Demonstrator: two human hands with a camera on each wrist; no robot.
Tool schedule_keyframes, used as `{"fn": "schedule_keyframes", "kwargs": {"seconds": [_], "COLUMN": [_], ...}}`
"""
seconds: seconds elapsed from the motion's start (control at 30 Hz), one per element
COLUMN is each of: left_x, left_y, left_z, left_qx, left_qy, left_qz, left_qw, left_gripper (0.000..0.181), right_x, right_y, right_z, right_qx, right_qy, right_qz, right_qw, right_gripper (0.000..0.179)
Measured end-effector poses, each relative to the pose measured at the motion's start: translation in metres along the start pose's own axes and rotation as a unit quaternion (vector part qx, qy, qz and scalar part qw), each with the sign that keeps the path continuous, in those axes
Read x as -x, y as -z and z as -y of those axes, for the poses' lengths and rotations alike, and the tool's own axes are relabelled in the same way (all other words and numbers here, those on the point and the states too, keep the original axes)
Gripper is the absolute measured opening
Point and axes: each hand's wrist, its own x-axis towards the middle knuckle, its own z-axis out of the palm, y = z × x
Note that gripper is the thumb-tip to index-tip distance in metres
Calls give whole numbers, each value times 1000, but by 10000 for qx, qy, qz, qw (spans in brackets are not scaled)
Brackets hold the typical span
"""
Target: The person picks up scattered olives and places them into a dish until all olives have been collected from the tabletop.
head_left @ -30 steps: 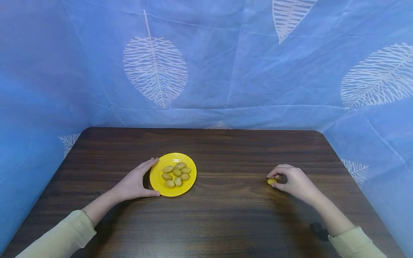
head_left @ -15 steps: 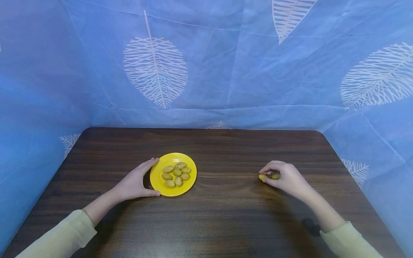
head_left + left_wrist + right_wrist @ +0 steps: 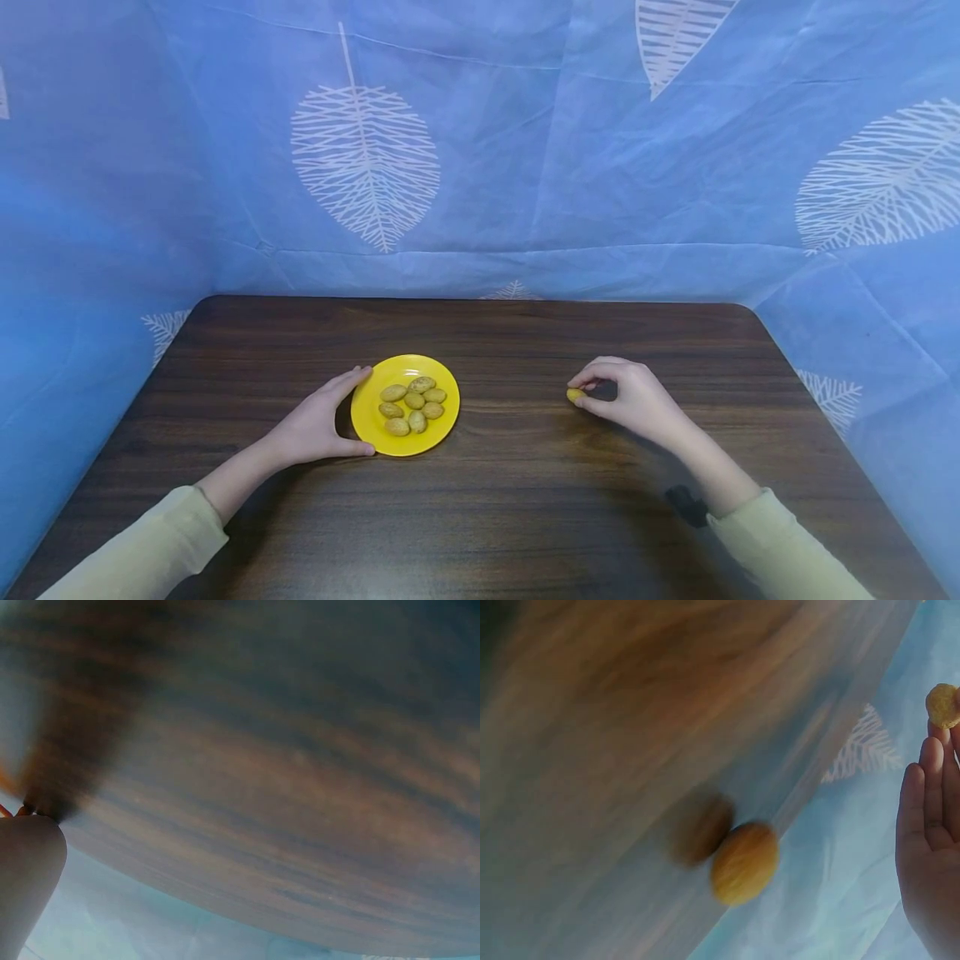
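Note:
A yellow plate [image 3: 442, 433] holds several small oval yellow-green fruits [image 3: 415, 401], some speckled brown. My left hand [image 3: 315, 425] grips its left side, thumb at the near rim and fingertips at the upper-left rim. Only one blurred fingertip [image 3: 30, 855] shows in the left wrist view. To the right of the plate, my right hand [image 3: 637, 400] pinches one small oval yellow-green fruit [image 3: 576, 394] between thumb and fingers. The right wrist view shows this pinched fruit [image 3: 943, 706] at its right edge. A second such fruit [image 3: 744, 862] appears there away from the fingers, beside its dark shadow; in the head view it is hidden.
The dark wood-grain table [image 3: 480, 517] runs back to a blue cloth [image 3: 510, 150] printed with white leaves, which also hangs at both sides. A small dark device [image 3: 686, 506] sits beside the right wrist.
My right hand has moved left and away from me with the pinched fruit, nearer the plate. The second fruit, seen under the hand before, is out of sight in the head view. The left hand stays put.

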Motion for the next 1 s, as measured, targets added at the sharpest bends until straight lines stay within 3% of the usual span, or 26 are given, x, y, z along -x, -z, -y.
{"fn": "schedule_keyframes", "kwargs": {"seconds": [0.57,1.0], "left_x": [-1,-1], "left_y": [0,0], "left_z": [-1,-2], "left_qx": [30,-3], "left_qy": [-26,-68], "left_qz": [5,-22], "left_qw": [10000,10000], "left_gripper": [113,115], "right_x": [-45,-82], "right_y": [-30,-58], "right_z": [34,56], "right_qx": [-984,-1430], "right_qy": [174,271], "right_qz": [210,542], "right_qw": [9948,9879], "right_gripper": [18,16]}}
